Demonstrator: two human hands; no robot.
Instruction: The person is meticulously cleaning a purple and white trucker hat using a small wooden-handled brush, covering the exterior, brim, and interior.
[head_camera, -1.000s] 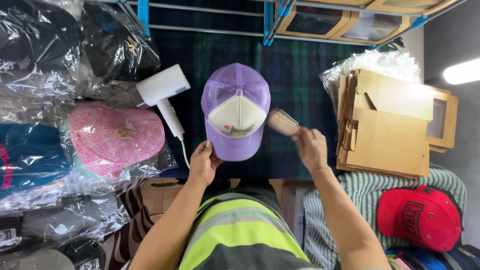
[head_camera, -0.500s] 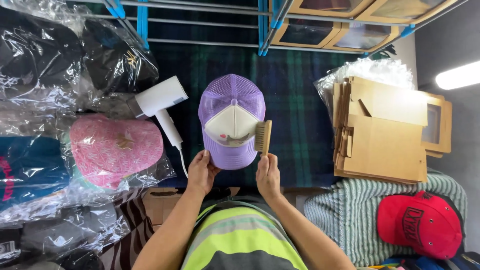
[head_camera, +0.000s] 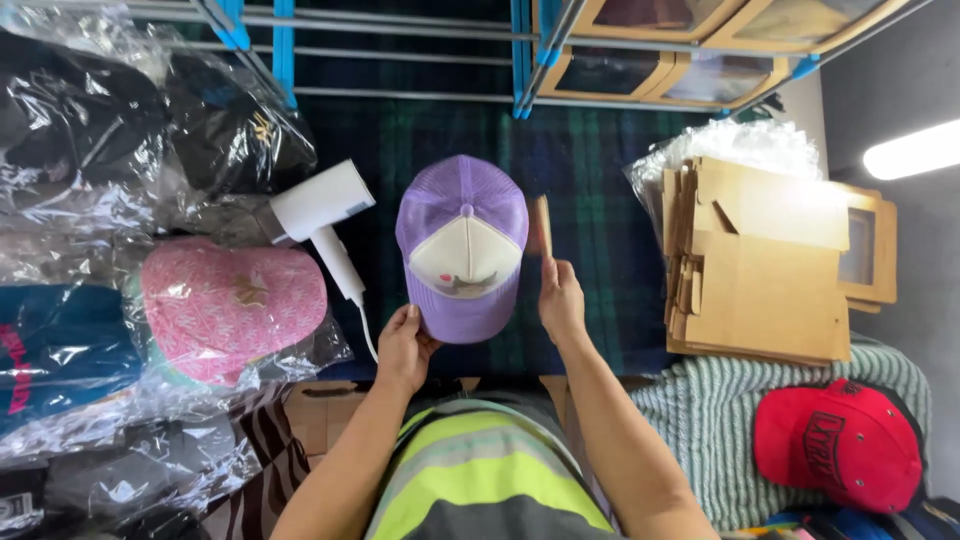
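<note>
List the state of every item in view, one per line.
Purple cap: flat on the plaid cloth, brim toward the person, left hand gripping the brim.
Wooden brush: held in the right hand, beside the cap's right edge.
White hair dryer: lying down.
Pink cap: in a clear bag.
Cardboard boxes: folded flat, stacked.
Red cap: unbagged.

Single head-worn view, straight down (close) over the plaid table (head_camera: 600, 200).

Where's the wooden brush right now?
In the head view, the wooden brush is held upright in the right hand, just right of the purple cap and left of the cardboard stack.
</note>
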